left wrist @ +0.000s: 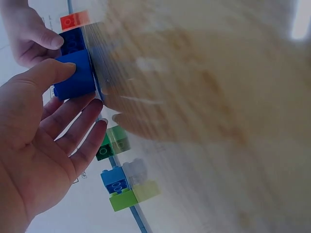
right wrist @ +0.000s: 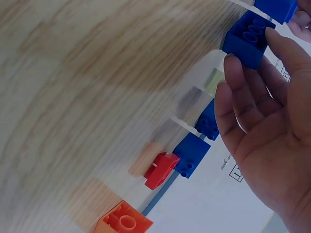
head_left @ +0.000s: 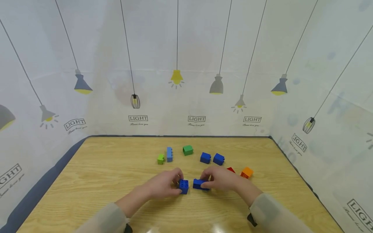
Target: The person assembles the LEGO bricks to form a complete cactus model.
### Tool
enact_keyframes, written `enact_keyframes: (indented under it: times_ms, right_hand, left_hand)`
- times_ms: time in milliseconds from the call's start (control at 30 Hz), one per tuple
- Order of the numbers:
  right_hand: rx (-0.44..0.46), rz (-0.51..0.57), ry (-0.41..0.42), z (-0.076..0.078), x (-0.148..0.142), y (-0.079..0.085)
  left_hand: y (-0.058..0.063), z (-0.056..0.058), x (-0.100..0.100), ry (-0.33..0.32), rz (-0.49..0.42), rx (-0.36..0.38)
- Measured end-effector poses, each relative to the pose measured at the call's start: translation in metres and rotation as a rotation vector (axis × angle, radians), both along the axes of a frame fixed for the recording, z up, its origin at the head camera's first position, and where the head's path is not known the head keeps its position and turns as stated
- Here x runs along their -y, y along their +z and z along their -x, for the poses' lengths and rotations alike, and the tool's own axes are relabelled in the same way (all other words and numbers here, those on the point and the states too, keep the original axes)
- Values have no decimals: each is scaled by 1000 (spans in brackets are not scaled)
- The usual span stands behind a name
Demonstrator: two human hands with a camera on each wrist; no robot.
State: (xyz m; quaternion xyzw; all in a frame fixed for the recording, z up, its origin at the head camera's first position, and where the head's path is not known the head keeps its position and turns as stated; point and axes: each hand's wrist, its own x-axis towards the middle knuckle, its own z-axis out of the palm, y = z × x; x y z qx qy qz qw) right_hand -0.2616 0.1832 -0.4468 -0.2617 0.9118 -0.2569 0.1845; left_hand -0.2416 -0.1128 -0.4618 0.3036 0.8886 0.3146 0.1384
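Observation:
Near the middle of the table my left hand (head_left: 163, 185) pinches a dark blue building brick (head_left: 184, 186) between thumb and fingers, its studs facing up. Thumb and fingers of my right hand (head_left: 223, 179) hold a second dark blue brick (head_left: 199, 184). A small gap separates the two bricks in the head view. In the right wrist view the second brick (right wrist: 248, 41) shows its hollow underside with round tubes, so it is tipped over. The left wrist view has the thumb lying across the smooth side of the first brick (left wrist: 77, 77).
Farther back lie a lime brick (head_left: 161, 159), a light blue brick (head_left: 169, 154), a green brick (head_left: 187, 150) and two dark blue bricks, one left (head_left: 205, 158) and one right (head_left: 219, 159). A red brick (right wrist: 162, 170) and an orange brick (head_left: 246, 172) lie beyond my right hand.

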Motion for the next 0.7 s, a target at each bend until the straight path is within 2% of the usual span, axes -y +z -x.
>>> enact_keyframes:
  times_ms: [333,600,700]
  right_hand:
    - [-52,8,-78,-2,-14,-1]
    - [-57,96,-118,-4,-23,1]
    - [-33,144,-123,-5,-26,1]
  left_hand:
    - [-3,1,-5,5,-22,20]
    - [-7,4,-10,17,-54,64]
    - [-7,4,-11,20,-67,74]
